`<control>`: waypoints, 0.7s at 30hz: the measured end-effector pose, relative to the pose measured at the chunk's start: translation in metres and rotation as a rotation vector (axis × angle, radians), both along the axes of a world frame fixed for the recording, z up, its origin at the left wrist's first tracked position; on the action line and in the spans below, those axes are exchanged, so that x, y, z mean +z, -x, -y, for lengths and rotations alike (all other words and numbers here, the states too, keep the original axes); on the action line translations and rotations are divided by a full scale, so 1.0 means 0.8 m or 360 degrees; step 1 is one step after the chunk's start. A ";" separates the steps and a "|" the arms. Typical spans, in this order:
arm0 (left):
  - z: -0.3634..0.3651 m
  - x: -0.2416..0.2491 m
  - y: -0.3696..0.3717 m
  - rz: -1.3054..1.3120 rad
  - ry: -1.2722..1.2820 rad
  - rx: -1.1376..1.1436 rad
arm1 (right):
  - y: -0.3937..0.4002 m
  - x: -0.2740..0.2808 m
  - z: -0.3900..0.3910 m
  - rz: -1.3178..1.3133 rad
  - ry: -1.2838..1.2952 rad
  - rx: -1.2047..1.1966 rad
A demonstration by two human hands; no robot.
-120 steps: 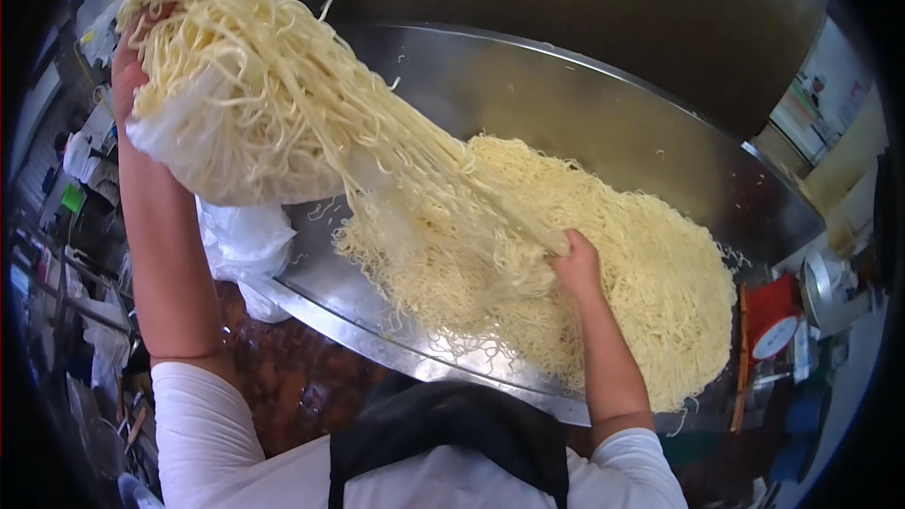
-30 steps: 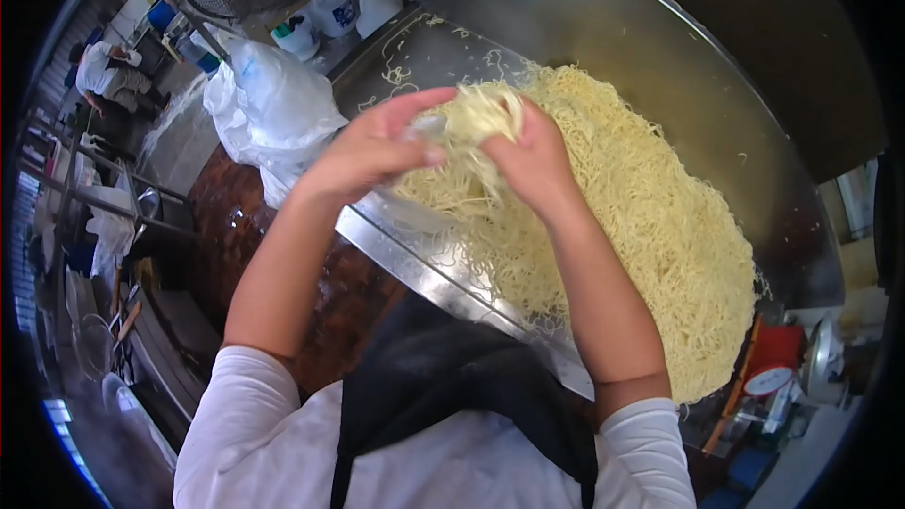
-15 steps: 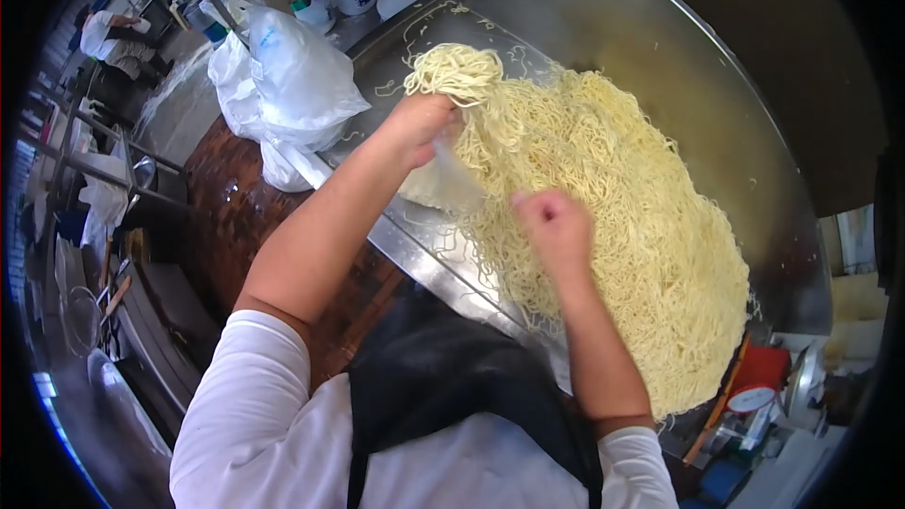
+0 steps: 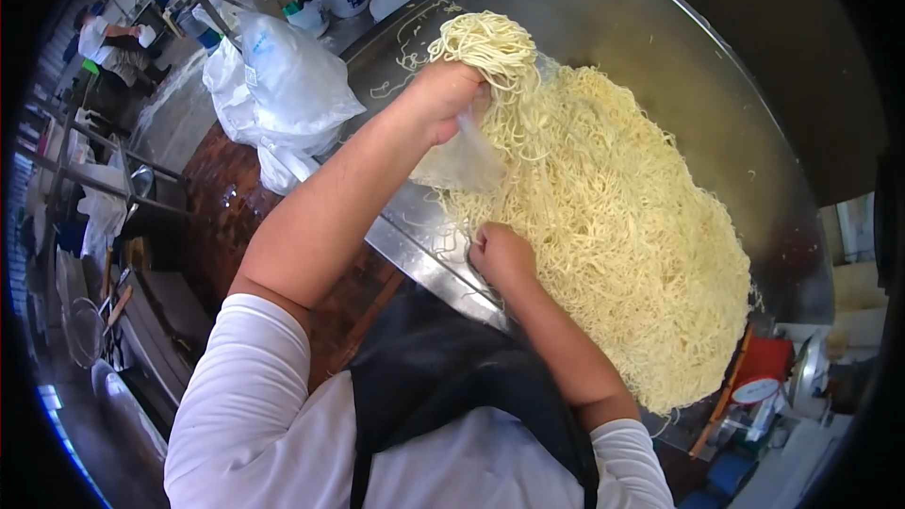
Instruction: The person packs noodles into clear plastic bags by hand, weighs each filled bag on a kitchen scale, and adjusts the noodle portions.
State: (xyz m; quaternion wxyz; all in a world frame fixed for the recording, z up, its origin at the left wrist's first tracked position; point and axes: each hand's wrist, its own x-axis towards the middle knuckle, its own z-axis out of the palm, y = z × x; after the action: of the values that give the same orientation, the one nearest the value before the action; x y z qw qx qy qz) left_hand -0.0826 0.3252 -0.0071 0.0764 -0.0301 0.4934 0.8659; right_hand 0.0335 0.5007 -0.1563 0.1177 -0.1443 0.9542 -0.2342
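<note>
On my feed the fingers of the left hand are clamped on a coiled bundle of pale yellow noodles, which bulges above the knuckles and hides most of the fingertips; the same hand grips a thin, translucent plastic bag that hangs just below it, over the near left edge of a big, loose heap of pale yellow noodles; strands trail from the bundle towards that heap, which spreads over a shiny stainless-steel table with a tall curved back wall. The fingers of the right hand are curled together in a loose fist, low beside the heap's near left edge; I cannot tell whether anything is inside them.

Compared with half a second ago, I see the right hand drawn back from over the heap, nearer the table's front rim; the left hand sits slightly farther forward, its grip unchanged; a second ago both hands were together at a handful of noodles.

The left arm reaches forward and inward, its hand raised above the table; the right arm angles inward, its elbow bent and its hand nearer the body and its black apron.
</note>
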 end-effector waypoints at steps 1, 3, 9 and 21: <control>0.003 -0.002 0.000 0.0011 0.0022 -0.0008 | -0.007 0.012 -0.007 0.0097 0.0133 -0.0008; 0.004 0.002 -0.006 0.0029 -0.0049 0.0017 | -0.020 0.038 -0.025 0.0286 0.0399 -0.0021; 0.017 0.007 -0.028 0.0082 -0.0036 -0.0006 | -0.050 0.092 -0.092 0.0285 0.1017 -0.0116; 0.010 0.020 -0.079 0.0183 -0.0047 0.0244 | -0.053 0.183 -0.148 0.0504 0.2021 -0.0492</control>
State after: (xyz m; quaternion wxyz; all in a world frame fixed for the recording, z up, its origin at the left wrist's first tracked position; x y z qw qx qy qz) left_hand -0.0195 0.3169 0.0085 0.0385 -0.1162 0.4716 0.8733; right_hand 0.0755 0.6190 -0.0096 0.1138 -0.0110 0.6122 -0.7824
